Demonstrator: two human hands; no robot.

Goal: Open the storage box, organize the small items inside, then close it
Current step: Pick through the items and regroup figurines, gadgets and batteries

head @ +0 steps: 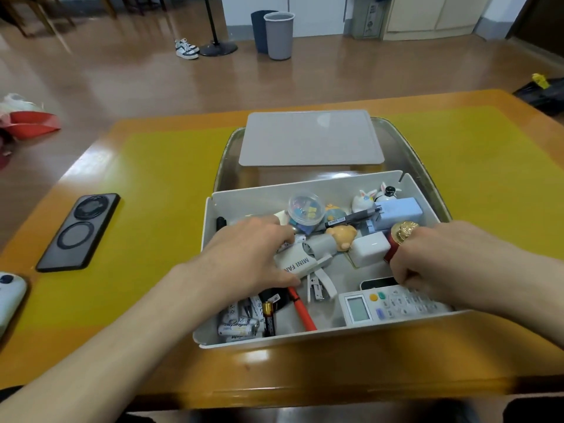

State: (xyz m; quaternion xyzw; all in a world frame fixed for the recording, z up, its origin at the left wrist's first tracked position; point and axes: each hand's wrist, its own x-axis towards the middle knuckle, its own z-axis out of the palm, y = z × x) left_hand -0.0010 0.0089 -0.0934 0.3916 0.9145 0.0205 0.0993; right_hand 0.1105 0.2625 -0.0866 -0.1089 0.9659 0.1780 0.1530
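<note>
Your left hand (250, 254) grips the light, rigid mini fan (300, 259); your right hand (439, 257) grips a red seal (396, 242) inside the storage box (210, 227). Hold each by its body.

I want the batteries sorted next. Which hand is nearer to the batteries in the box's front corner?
Left. The left hand sits just above the batteries, gripping the mini fan. The right hand is across the box, over the remote.
</note>
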